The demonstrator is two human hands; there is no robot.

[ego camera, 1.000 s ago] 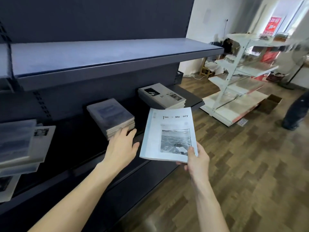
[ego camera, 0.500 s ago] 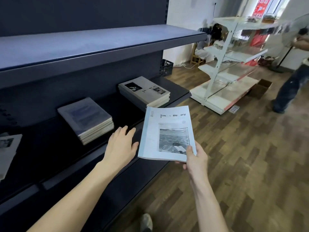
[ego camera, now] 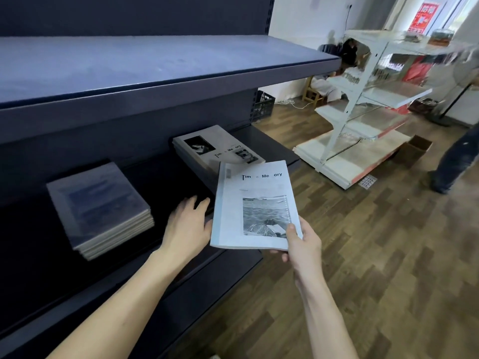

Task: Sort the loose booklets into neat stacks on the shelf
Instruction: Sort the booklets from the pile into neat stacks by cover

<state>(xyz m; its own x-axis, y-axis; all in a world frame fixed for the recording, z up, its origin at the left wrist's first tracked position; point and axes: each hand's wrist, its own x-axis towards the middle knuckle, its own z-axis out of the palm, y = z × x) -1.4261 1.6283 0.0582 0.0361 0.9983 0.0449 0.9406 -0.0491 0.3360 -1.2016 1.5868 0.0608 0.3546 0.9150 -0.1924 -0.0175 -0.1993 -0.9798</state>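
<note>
My right hand (ego camera: 302, 243) grips the lower right corner of a white booklet (ego camera: 255, 203) with a black-and-white photo on its cover, held in the air in front of the dark shelf (ego camera: 233, 257). My left hand (ego camera: 188, 226) is open, fingers straight, just left of the booklet over the shelf's front edge. On the shelf lie two stacks: a blurred blue-grey stack (ego camera: 99, 208) to the left and a white stack (ego camera: 217, 149) with photo covers behind the held booklet.
A dark upper shelf (ego camera: 155, 71) overhangs the stacks. A white shelving unit (ego camera: 363, 107) stands on the wood floor to the right, with a cardboard box (ego camera: 418, 149) beside it. A person's legs (ego camera: 456, 156) are at the far right.
The view has shifted right along the shelf, so the loose booklets at the far left are out of frame. Both hands and the held booklet moved closer to the white stack.
</note>
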